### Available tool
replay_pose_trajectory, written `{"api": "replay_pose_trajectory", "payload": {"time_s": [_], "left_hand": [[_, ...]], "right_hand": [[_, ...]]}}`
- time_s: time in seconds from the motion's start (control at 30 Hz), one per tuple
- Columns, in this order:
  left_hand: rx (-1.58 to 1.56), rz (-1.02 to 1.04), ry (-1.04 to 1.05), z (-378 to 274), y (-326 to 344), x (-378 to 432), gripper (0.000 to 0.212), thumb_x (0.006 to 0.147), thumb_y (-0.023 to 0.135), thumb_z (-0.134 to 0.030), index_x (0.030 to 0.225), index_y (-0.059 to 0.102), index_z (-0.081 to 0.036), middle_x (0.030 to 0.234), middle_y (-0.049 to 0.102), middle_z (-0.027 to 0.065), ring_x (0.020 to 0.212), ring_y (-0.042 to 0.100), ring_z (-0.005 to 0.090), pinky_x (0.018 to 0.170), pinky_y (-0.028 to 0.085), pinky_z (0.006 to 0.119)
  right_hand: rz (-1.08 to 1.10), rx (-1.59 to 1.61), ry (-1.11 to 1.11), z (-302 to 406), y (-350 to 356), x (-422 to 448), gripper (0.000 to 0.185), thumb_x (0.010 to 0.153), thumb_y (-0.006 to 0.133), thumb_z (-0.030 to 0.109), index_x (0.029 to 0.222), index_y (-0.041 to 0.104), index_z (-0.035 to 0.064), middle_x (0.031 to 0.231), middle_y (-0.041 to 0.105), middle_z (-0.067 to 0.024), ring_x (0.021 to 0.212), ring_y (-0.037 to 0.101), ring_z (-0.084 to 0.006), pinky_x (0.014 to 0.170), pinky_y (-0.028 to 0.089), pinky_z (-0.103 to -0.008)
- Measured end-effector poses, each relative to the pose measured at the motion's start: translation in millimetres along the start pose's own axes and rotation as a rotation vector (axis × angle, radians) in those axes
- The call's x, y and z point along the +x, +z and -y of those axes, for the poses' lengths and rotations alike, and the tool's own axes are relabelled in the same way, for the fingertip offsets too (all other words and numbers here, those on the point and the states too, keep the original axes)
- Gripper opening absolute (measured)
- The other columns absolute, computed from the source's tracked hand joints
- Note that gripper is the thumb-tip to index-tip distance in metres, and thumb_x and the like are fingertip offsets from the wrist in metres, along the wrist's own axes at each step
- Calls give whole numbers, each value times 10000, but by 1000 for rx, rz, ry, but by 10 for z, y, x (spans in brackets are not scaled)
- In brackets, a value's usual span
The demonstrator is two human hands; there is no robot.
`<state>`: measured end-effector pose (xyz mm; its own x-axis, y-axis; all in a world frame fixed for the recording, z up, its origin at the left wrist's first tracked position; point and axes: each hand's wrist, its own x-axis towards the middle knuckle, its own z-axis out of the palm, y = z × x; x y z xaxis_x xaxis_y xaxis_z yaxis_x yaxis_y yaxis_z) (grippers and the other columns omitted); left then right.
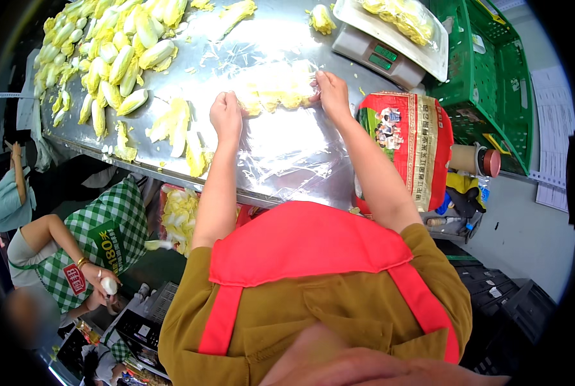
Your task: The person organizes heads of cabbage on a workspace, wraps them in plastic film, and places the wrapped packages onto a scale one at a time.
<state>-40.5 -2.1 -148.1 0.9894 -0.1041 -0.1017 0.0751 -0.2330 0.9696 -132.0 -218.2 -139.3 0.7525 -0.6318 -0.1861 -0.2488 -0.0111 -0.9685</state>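
My left hand (226, 117) and my right hand (333, 94) grip opposite ends of a clear plastic bag of small Chinese cabbages (280, 91), which lies lengthwise between them on the steel table (277, 188). The bag's right end is bunched at my right fingers. Glare hides part of its contents. More clear plastic film (292, 144) is spread over the table in front of me. Left of my left hand are loose cabbage leaves (171, 125) and a large pile of small cabbages (123, 62).
Scales (381, 55) carrying a white tray (355, 14) and a bagged batch of cabbages stand back right. A green crate (497, 87), a red printed sack (413, 149) and a red-lidded jar (490, 162) are at the right. A co-worker in a checked apron (113, 227) is at lower left.
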Motion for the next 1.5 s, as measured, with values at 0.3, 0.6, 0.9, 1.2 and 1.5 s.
{"api": "replay_pose_trajectory", "payload": {"time_s": [0.3, 0.6, 0.9, 1.2, 1.5], "left_hand": [[669, -481, 644, -442, -51, -89, 173, 877, 599, -174, 959, 637, -27, 894, 642, 144, 842, 613, 285, 765, 479, 391], [872, 434, 806, -414, 355, 315, 452, 918, 535, -397, 1310, 532, -172, 1293, 543, 89, 1185, 495, 290, 999, 342, 465], [868, 360, 772, -321, 373, 343, 520, 872, 580, -453, 1321, 528, -195, 1270, 548, 94, 1127, 526, 281, 938, 373, 434], [719, 280, 767, -232, 328, 378, 622, 684, 730, -511, 1191, 609, -171, 968, 564, 47, 935, 530, 223, 784, 352, 385], [783, 331, 701, -261, 316, 380, 592, 698, 719, -493, 1169, 616, -151, 956, 564, 64, 940, 524, 266, 771, 368, 404]], "right_hand": [[91, -301, 190, 46, 39, 314, 385, 884, 442, 274, 789, 674, -18, 607, 655, -156, 580, 653, -271, 660, 500, -397], [-3, -74, 285, 78, -139, 356, 318, 875, 566, 304, 886, 663, 1, 678, 650, -163, 498, 603, -218, 483, 478, -347], [200, -638, -793, 347, 290, 293, 322, 907, 572, 238, 1197, 619, 105, 1187, 588, -113, 1125, 522, -308, 977, 404, -396], [195, -491, -661, 11, 317, 432, 323, 837, 628, 277, 1099, 629, 88, 1054, 569, -125, 1016, 493, -341, 925, 396, -423], [160, -598, -661, -44, 316, 467, 337, 816, 628, 336, 1054, 627, 97, 1031, 569, -120, 1001, 500, -325, 897, 371, -423]]}}
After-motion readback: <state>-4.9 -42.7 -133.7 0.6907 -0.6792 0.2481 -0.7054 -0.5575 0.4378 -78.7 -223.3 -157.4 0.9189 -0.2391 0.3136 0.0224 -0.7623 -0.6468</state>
